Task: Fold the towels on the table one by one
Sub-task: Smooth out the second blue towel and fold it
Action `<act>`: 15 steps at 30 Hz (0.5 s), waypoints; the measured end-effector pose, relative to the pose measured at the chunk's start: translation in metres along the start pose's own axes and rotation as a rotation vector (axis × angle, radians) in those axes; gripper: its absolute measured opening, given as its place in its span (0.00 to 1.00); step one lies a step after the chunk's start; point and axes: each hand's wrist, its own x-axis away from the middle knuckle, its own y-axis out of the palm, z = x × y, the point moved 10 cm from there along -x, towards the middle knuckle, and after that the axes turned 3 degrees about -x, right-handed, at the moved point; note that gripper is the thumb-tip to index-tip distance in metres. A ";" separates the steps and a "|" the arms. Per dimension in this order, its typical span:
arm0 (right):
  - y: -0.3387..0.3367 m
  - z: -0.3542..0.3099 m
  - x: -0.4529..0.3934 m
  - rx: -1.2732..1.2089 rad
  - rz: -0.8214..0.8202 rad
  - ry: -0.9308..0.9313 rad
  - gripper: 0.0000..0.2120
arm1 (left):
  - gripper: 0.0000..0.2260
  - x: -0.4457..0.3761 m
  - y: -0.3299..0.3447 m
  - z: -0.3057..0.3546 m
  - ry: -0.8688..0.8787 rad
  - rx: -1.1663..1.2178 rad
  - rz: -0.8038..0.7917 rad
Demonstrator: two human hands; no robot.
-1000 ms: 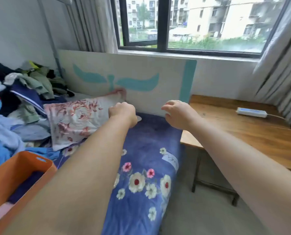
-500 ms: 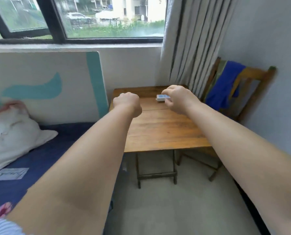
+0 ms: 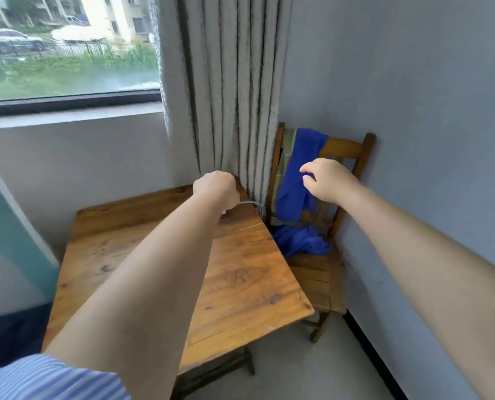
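Head view: blue towel (image 3: 298, 171) draped over chair back (image 3: 344, 148), just beyond right hand (image 3: 325, 180), fingers half-curled, empty. Left hand (image 3: 216, 190) fisted, contents hidden. Soft, light, limp; likely pinch the top fold.

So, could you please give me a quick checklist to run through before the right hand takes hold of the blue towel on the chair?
1. Blue towel in reach, draped over the back of the wooden chair: ok.
2. Right hand free, fingers loosely curled in front of the towel, no grip yet: ok.
3. Left hand free: cannot tell, it is curled over the table's far edge and its fingers are hidden.
4. Bare space on the wooden table for folding: ok.
5. Second blue cloth on the chair seat separate from the draped towel: cannot tell.
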 end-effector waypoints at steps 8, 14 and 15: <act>-0.029 0.116 -0.103 -0.044 0.107 0.255 0.13 | 0.09 -0.152 -0.023 0.081 0.207 0.079 -0.020; -0.020 0.190 -0.159 -0.040 0.078 0.353 0.11 | 0.08 -0.220 -0.003 0.138 0.245 0.209 -0.076; -0.016 0.199 -0.169 -0.052 0.077 0.362 0.12 | 0.07 -0.231 0.000 0.142 0.237 0.255 -0.083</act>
